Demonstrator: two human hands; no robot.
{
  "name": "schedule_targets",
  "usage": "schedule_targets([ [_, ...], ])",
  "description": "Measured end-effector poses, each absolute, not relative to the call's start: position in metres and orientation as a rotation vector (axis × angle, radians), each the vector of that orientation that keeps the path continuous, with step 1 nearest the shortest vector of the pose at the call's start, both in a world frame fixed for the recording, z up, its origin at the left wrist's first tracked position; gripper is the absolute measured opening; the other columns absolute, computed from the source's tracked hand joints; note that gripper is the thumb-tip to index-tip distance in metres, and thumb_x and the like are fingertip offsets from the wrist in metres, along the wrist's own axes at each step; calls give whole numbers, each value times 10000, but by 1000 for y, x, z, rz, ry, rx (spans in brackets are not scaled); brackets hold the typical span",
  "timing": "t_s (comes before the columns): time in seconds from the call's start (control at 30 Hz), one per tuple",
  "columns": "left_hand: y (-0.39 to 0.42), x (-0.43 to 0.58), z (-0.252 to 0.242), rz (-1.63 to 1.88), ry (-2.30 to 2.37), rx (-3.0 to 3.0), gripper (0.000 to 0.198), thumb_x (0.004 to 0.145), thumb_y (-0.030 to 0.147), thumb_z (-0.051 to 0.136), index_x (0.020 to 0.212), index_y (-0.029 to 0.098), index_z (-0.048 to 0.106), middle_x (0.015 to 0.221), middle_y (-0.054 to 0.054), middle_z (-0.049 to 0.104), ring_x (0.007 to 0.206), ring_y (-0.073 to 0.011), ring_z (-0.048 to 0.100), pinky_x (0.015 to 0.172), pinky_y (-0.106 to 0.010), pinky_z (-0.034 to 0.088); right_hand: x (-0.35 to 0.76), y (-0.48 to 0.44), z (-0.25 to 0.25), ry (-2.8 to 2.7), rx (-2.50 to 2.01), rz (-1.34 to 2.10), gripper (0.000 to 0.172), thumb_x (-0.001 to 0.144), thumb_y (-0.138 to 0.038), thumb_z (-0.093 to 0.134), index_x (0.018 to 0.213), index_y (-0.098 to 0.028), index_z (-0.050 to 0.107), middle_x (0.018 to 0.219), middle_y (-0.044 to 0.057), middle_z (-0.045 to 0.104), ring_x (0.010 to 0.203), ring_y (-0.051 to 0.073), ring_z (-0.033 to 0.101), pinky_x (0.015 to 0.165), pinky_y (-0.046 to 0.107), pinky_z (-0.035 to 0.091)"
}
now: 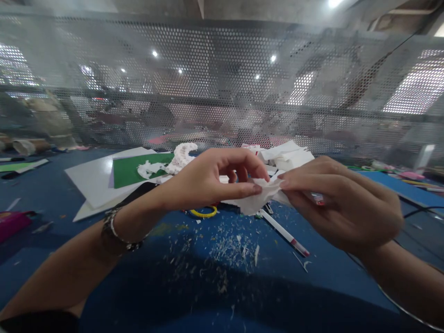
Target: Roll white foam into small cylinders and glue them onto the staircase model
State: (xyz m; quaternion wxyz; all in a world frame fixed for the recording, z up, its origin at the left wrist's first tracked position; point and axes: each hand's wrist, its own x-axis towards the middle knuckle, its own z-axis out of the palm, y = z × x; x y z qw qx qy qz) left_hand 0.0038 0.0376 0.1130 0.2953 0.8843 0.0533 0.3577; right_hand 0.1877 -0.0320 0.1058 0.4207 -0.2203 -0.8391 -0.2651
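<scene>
Between my two hands is a thin, crumpled piece of white tissue paper (255, 200), held over the blue table. My left hand (215, 178) pinches its left part between thumb and fingers. At its right edge my right hand (343, 201) grips it with thumb and forefinger pressed together. Below the paper lies a white pen (282, 232) with a reddish end. The yellow ring of a scissors-like handle (204, 212) shows under my left hand. Behind that hand stands a curled white textured piece (182, 157).
Small white scraps (229, 249) litter the blue table (156, 286). Green card (125, 172) rests on white sheets (88, 178) at left. More white paper (287, 155) is piled behind my hands. A magenta pouch (14, 225) sits far left. A perforated metal screen (215, 83) rises behind.
</scene>
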Motion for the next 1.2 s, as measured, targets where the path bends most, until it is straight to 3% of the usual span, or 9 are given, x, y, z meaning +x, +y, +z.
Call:
schedule_targets([
  [0.23,32,2,113,1522,75,2800,44,758,163,561,742,203,571,738,-15,620,633,-117,546,577,-237,433,185,-37,108,-2079,-594,-770,227,681,-97,607,886,-158,530,753,44,596,702,135,543,634,268,470],
  [0.33,31,4,108,1679,-44,2972,57,778,153,538,752,200,558,754,-18,632,685,-128,560,616,-255,433,180,-40,108,-2051,-644,-754,278,689,-195,622,942,-152,517,858,81,600,790,171,549,710,309,465],
  [0.4,31,6,105,1714,-91,3018,49,787,167,532,756,200,549,758,-16,632,679,-122,560,614,-251,435,177,-41,107,-2052,-699,-781,251,704,-171,612,938,-175,522,858,69,612,787,169,556,705,309,466],
  [0.53,31,7,104,1641,-84,2929,77,798,172,519,725,193,535,729,-18,608,675,-109,559,606,-224,457,175,-41,105,-2049,-789,-730,128,743,-103,564,814,-207,540,746,25,623,692,130,569,632,262,471],
  [0.63,31,7,105,1527,-99,2845,84,786,182,539,703,187,525,735,-14,598,661,-99,558,604,-214,468,175,-43,104,-2051,-779,-676,131,738,-85,563,773,-208,536,712,6,624,655,108,572,609,232,471],
  [0.83,31,7,106,1408,-101,2837,102,753,155,578,684,178,506,763,-27,609,657,-95,551,585,-208,465,173,-47,106,-2067,-850,-547,77,737,-187,583,809,-189,554,696,7,638,623,106,578,584,211,480],
  [1.03,29,8,106,1316,-22,2707,113,738,199,593,665,211,508,695,-17,608,617,-122,570,525,-228,481,173,-45,106,-2042,-860,-440,132,727,-87,565,792,-202,578,699,-20,649,616,82,596,595,179,481],
  [1.2,31,8,108,1111,-20,2476,130,716,196,624,659,193,507,676,-19,580,631,-127,563,535,-230,481,174,-47,104,-1953,-910,-359,114,737,-103,567,803,-196,570,678,-42,646,584,63,583,532,152,467],
])
